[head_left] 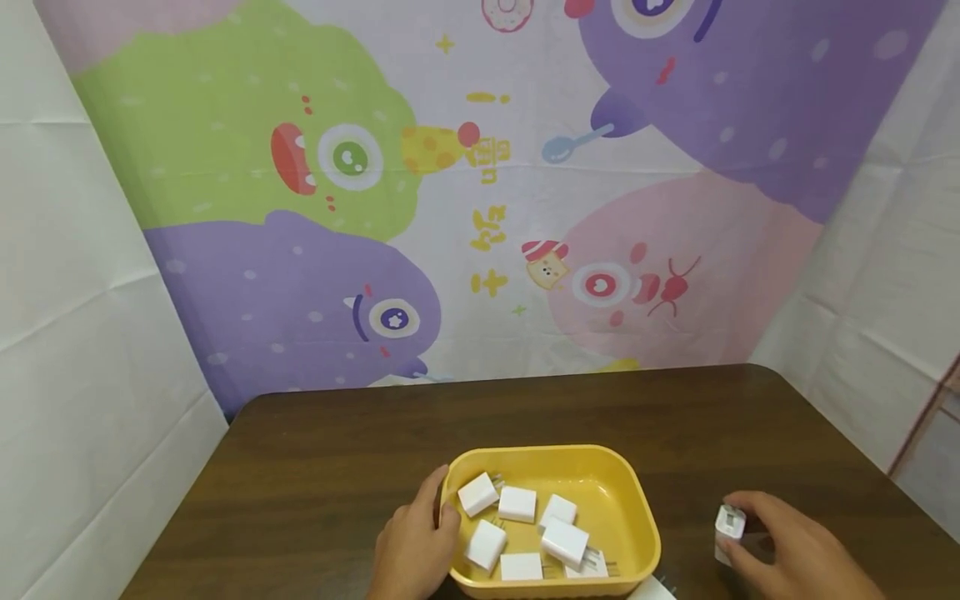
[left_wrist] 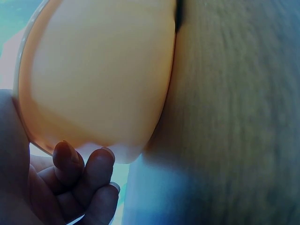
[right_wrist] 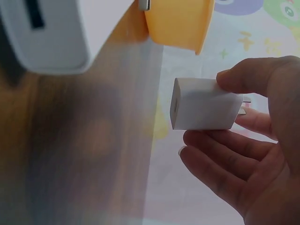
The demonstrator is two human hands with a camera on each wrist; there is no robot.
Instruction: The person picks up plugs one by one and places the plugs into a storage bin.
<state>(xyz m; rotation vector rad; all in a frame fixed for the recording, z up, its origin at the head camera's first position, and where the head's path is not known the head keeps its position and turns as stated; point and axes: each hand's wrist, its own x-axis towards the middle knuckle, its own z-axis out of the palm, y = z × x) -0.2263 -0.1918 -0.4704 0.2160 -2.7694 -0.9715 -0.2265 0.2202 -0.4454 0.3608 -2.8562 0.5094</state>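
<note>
My right hand (head_left: 806,546) pinches a white charger plug (head_left: 729,533) between thumb and fingers, to the right of a yellow bin (head_left: 645,508). In the right wrist view the held charger plug (right_wrist: 204,105) has its metal prongs pointing toward the palm. My left hand (head_left: 416,542) holds the bin's left side, thumb at the rim; the left wrist view has its curled fingers (left_wrist: 98,168) against the outer wall. Several white charger plugs (head_left: 517,504) lie scattered inside the bin, one resting over another near its front right.
Another white charger plug (head_left: 651,590) sits just outside the bin's front right corner, partly cut off by the frame. A dark wooden table (head_left: 337,442) carries everything. Behind it hangs a cartoon-printed cloth (head_left: 480,333), with a white cloth (head_left: 90,375) at the left.
</note>
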